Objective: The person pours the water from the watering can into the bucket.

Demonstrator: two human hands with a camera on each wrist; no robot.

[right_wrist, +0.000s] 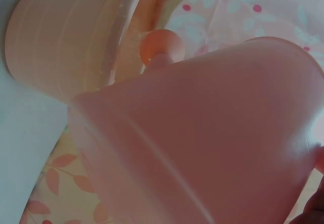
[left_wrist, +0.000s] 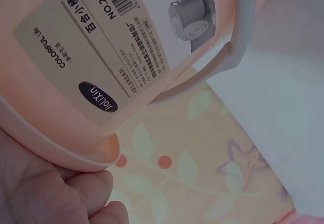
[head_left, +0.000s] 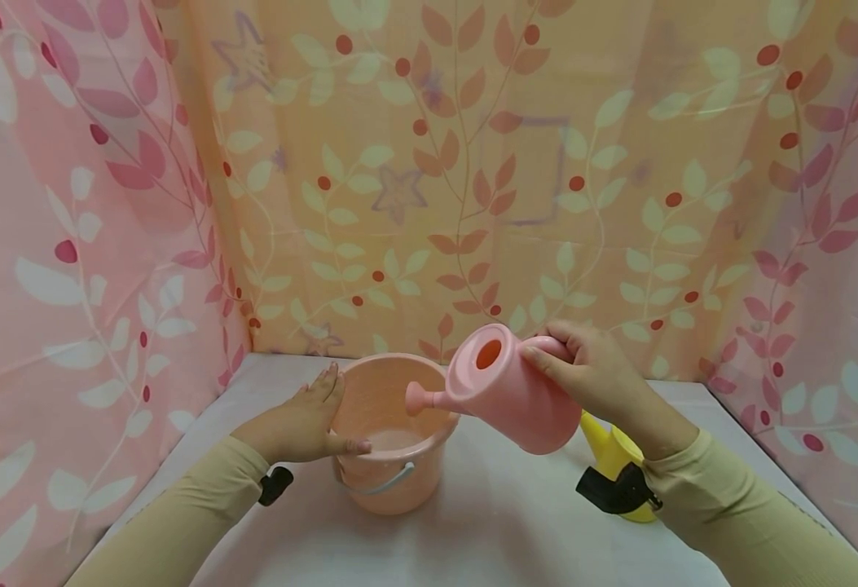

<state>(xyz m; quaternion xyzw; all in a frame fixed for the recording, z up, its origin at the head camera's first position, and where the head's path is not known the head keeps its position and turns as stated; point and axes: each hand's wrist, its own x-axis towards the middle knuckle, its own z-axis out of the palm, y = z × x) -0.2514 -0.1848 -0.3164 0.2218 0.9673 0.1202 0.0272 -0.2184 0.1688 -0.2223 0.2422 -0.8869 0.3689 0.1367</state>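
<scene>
A peach plastic bucket [head_left: 392, 493] stands upright on the white table, its pale handle [head_left: 390, 483] hanging down at the front. On the left part of its rim rests my left hand [head_left: 300, 420], fingers extended and thumb lying along the near rim. In the left wrist view a printed label [left_wrist: 86, 51] covers the bucket's side. My right hand [head_left: 600, 371] grips a pink watering can [head_left: 520, 416] by its handle, thumb on top. The can is tilted left above the table, and its spout head [head_left: 417, 398] reaches over the bucket's opening.
Partly behind the right wrist stands a yellow container [head_left: 622, 448] with a spout-like part. Patterned cloth [head_left: 458, 163] encloses the table [head_left: 502, 522] at the back and both sides. A black wrist camera [head_left: 612, 489] sits on each arm.
</scene>
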